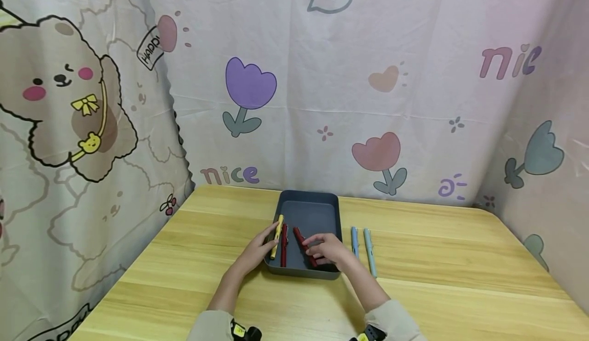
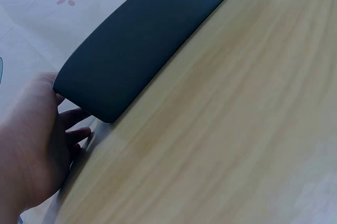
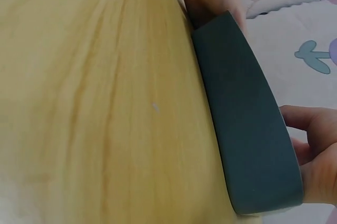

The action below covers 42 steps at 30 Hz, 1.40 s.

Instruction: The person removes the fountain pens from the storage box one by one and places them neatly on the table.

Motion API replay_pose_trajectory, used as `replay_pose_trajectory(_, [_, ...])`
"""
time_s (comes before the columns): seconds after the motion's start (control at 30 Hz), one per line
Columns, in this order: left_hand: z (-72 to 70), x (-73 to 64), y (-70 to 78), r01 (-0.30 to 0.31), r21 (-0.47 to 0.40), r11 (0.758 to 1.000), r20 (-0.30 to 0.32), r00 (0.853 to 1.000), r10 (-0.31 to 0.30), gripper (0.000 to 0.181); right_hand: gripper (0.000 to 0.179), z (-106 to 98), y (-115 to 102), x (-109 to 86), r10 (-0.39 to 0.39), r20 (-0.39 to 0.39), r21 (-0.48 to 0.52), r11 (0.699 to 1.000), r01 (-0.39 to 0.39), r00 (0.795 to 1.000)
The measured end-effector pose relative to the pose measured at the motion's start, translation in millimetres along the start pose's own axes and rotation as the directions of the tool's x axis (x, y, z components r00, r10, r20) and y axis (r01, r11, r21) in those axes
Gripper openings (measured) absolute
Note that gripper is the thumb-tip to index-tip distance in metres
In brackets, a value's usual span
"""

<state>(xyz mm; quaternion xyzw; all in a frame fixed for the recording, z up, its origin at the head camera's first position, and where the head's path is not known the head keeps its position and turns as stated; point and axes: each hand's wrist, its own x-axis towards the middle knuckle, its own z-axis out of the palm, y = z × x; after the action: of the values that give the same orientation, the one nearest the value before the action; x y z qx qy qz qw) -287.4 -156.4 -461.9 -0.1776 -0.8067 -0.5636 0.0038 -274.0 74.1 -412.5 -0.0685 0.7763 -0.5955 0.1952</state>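
A dark grey tray [image 1: 317,209] stands on the table, with a yellow pen [image 1: 274,253] along its left wall. Beside that lies a dark red pen [image 1: 284,249]. Another dark red pen [image 1: 298,234] slants further right in the tray. My left hand [image 1: 254,253] grips the tray's left wall, its thumb side over the rim near the yellow pen. In the left wrist view, the left fingers [image 2: 75,116] show beyond the tray corner. My right hand [image 1: 329,250] reaches over the right wall and pinches the slanted pen; in the right wrist view the tray wall hides the fingertips.
Right of the tray, a blue pen [image 1: 355,240] and a light teal pen [image 1: 370,253] lie side by side on the wooden table [image 1: 442,259]. Printed cloth [image 1: 313,75] hangs behind the table and along both sides.
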Motion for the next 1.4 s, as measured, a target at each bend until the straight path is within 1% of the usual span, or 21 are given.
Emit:
replay_pose_trajectory(0.13, [0.3, 0.0, -0.1, 0.0, 0.006, 1.0, 0.003, 1.0, 0.0, 0.05, 0.027, -2, -2, -2.9, -0.007, 0.01, 0.04, 0.999, 0.007, 1.0])
replay_pose_trajectory(0.33, [1.4, 0.1, 0.5, -0.004, 0.006, 1.0, -0.001, 1.0, 0.004, 0.05, 0.027, -8, -3, -7.7, -0.041, 0.028, 0.067, 0.997, 0.039, 0.999])
replay_pose_trajectory(0.4, [1.7, -1.0, 3.5, -0.004, -0.003, 1.0, -0.002, 1.0, 0.004, 0.05, 0.027, -10, -4, -9.9, -0.052, 0.031, 0.072, 0.996, 0.05, 0.998])
replay_pose_trajectory(0.53, [1.6, -5.3, 16.6, -0.005, -0.024, 1.0, -0.004, 1.0, 0.005, 0.05, 0.027, -15, -5, -15.3, -0.069, 0.025, 0.077, 0.995, 0.067, 0.997])
replay_pose_trajectory(0.57, [1.8, -5.5, 17.0, -0.008, -0.017, 1.0, -0.005, 1.0, 0.008, 0.049, 0.027, -16, -5, -16.7, -0.073, 0.023, 0.077, 0.995, 0.071, 0.997])
replay_pose_trajectory(0.63, [2.3, -4.6, 14.2, -0.014, 0.0, 1.0, -0.006, 1.0, 0.014, 0.049, 0.027, -19, -5, -19.6, -0.081, 0.015, 0.075, 0.994, 0.08, 0.997])
replay_pose_trajectory(0.77, [3.0, 0.1, 0.7, -0.009, 0.019, 1.0, 0.0, 1.0, 0.009, 0.05, 0.026, -25, -4, -24.7, -0.088, -0.004, 0.085, 0.992, 0.088, 0.996])
replay_pose_trajectory(0.8, [2.7, 0.5, -0.3, -0.004, 0.017, 1.0, 0.002, 1.0, 0.004, 0.05, 0.026, -27, -4, -25.9, -0.089, -0.007, 0.093, 0.992, 0.089, 0.996])
replay_pose_trajectory(0.87, [2.3, 0.9, -0.5, 0.007, 0.012, 1.0, 0.005, 1.0, -0.007, 0.051, 0.026, -29, -4, -28.5, -0.086, -0.013, 0.105, 0.991, 0.087, 0.996])
replay_pose_trajectory(1.03, [1.4, 0.2, 1.2, 0.008, 0.014, 1.0, -0.001, 1.0, -0.008, 0.051, 0.028, -36, -5, -34.9, -0.087, -0.025, 0.121, 0.989, 0.089, 0.996])
replay_pose_trajectory(1.27, [-0.9, -3.0, 12.1, 0.023, -0.005, 1.0, -0.008, 1.0, -0.023, 0.05, 0.03, -46, -2, -42.0, -0.094, -0.04, 0.146, 0.984, 0.099, 0.995])
replay_pose_trajectory(1.33, [-0.8, -3.0, 12.5, 0.026, -0.01, 1.0, -0.013, 1.0, -0.026, 0.05, 0.031, -49, -1, -44.1, -0.103, -0.04, 0.159, 0.981, 0.108, 0.994])
replay_pose_trajectory(1.4, [-0.3, -2.2, 10.3, 0.029, 0.003, 1.0, -0.016, 0.999, -0.029, 0.051, 0.033, -51, 0, -46.1, -0.113, -0.038, 0.167, 0.979, 0.118, 0.993])
